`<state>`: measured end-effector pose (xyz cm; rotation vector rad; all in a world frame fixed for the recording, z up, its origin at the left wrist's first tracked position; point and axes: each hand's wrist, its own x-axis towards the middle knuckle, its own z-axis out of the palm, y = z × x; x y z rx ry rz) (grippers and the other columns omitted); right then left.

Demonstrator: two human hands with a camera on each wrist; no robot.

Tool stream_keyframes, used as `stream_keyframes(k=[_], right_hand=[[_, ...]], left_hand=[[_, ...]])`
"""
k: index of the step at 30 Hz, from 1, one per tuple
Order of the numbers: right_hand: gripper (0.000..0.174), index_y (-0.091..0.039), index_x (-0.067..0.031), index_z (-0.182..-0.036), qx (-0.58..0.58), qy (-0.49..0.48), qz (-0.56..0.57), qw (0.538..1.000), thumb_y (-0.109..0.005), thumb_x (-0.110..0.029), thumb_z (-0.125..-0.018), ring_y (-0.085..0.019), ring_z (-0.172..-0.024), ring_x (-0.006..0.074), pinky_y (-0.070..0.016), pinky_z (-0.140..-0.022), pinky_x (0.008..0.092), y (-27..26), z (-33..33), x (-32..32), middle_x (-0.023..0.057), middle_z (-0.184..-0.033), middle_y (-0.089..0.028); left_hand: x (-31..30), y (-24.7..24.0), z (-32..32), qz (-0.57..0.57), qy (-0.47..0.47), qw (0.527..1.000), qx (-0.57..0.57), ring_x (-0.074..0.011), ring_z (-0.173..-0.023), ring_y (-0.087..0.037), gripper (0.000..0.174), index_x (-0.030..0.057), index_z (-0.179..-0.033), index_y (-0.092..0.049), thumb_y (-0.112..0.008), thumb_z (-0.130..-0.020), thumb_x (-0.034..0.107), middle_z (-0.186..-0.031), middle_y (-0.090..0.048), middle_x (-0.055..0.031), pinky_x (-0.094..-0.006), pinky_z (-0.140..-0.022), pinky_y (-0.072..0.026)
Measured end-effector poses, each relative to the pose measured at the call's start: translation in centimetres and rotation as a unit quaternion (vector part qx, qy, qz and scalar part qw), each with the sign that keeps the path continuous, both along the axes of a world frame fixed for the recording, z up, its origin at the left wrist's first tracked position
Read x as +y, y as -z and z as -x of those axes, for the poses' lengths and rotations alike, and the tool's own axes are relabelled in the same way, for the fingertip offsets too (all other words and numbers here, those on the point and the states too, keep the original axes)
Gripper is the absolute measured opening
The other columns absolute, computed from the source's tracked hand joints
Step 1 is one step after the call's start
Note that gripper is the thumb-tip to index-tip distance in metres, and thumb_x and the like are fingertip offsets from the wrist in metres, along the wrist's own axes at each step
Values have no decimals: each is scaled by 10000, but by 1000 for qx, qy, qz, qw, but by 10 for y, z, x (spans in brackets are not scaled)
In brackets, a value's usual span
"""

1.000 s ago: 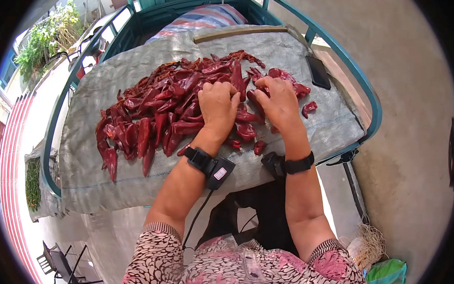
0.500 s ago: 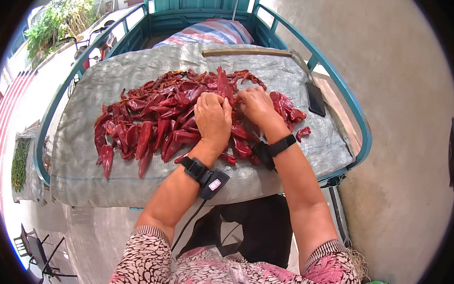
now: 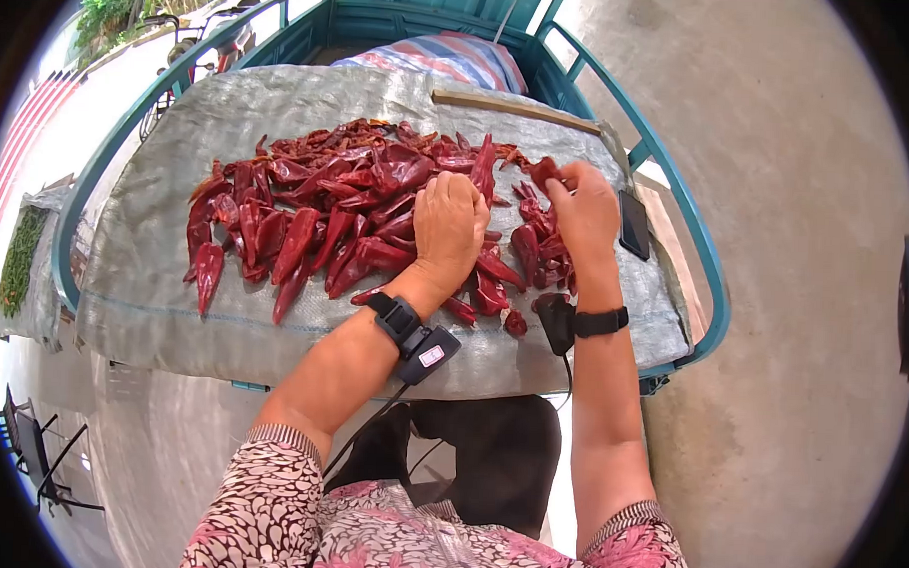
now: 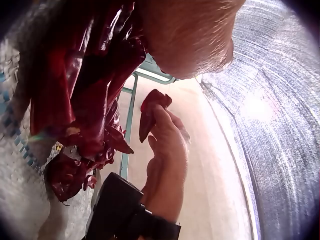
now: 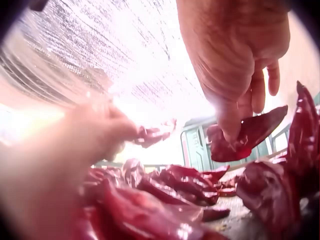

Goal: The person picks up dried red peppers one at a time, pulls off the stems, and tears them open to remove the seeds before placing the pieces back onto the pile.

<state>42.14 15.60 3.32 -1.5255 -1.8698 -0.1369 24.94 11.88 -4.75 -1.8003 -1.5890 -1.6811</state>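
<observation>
A broad heap of dried red chili peppers (image 3: 317,204) lies on a grey woven sheet (image 3: 212,346). My left hand (image 3: 450,224) is over the heap's right side, fingers curled around a long red pepper (image 3: 484,163) that sticks up past the fingertips. In the right wrist view, that pepper (image 5: 156,134) juts from the blurred left hand. My right hand (image 3: 589,214) pinches another red pepper (image 3: 544,174) between thumb and fingers, raised above a smaller pepper pile (image 3: 541,242). The left wrist view also shows this pinched pepper (image 4: 151,111), lifted off the sheet.
A teal cart rail (image 3: 668,181) runs around the sheet. A black phone (image 3: 633,225) lies near the right edge, and a wooden strip (image 3: 516,109) along the back. Behind it is a striped bag (image 3: 452,59). Green peppers (image 3: 20,259) lie in a bag at far left.
Half a second ago my right hand was close beside the left; now it is farther right, holding a pepper up. The left hand keeps its pepper. The head view has shifted.
</observation>
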Motion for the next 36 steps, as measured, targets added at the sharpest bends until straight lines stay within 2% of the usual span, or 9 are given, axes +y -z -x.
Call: stream_keyframes(k=[3,4,8,11,15,19,25,30,36], right_hand=[[235,-673,-73,-1028,177,-13,-19,984,-731,-228,-862,-698,-838,263,-527,-767,404,-20,-2,-26,83,-911,-727],[339,-627,-55,-1176,215,-10,13,977,-719,-174,-873,-702,-825,244,-530,-777,377,-31,4,-44,113,-930,-723],[607,-483,-89,-1434,332,-70,23,940,-709,-72,-872,-672,-821,208,-527,-777,357,-10,19,-76,116,-909,-692],[355,-623,-43,-1256,335,-89,32,937,-695,-69,-909,-671,-876,166,-528,-802,316,26,29,-77,89,-966,-707],[237,-658,-26,-1166,395,-66,-6,916,-678,-67,-933,-666,-913,151,-525,-826,301,50,30,-76,82,-1004,-712],[227,-664,-37,-1166,404,-50,-18,913,-662,-77,-942,-660,-898,157,-522,-825,308,56,21,-70,78,-1008,-711],[264,-678,-51,-1182,339,-9,-67,938,-673,-70,-919,-693,-945,233,-533,-868,344,61,-2,-54,86,-1048,-726],[322,-667,-81,-1234,307,45,-82,947,-691,-98,-913,-679,-855,201,-540,-837,364,57,-4,-54,119,-1157,-615],[241,-690,-67,-1134,241,-34,-104,964,-693,-75,-893,-661,-832,208,-530,-793,351,55,-1,-62,94,-1069,-647]], left_hand=[[1,0,0,-7,109,994,8,-327,-883,-573,201,82,-881,-525,-712,-808,63,-884,-576,-96,-443,-787,-438],[-1,-3,1,6,134,990,36,-305,-913,-580,180,79,-954,-599,-725,-827,98,-939,-622,-87,-424,-825,-436],[-9,-12,-1,-57,131,989,33,-275,-949,-579,274,84,-1148,-666,-704,-900,195,-1024,-666,-76,-418,-848,-423],[-9,-9,5,-18,84,996,29,-286,-961,-572,234,89,-1142,-659,-657,-931,192,-1049,-655,-85,-414,-833,-422],[-3,-6,9,7,-110,992,56,-282,-1028,-538,331,116,-1154,-635,-623,-826,73,-1083,-594,-80,-428,-886,-388],[2,2,11,50,-130,985,102,-275,-1109,-515,370,112,-1171,-650,-702,-807,147,-1114,-588,-66,-448,-954,-359],[1,5,12,108,-103,982,113,-267,-1174,-489,302,100,-1021,-737,-793,-770,258,-1140,-595,-55,-475,-1004,-330],[9,8,17,75,-122,983,115,-256,-1180,-498,133,152,-915,-714,-772,-800,187,-1136,-614,-8,-474,-1021,-318],[7,1,17,65,-81,988,113,-248,-1133,-537,152,152,-988,-709,-744,-846,195,-1111,-656,-29,-472,-1026,-314]])
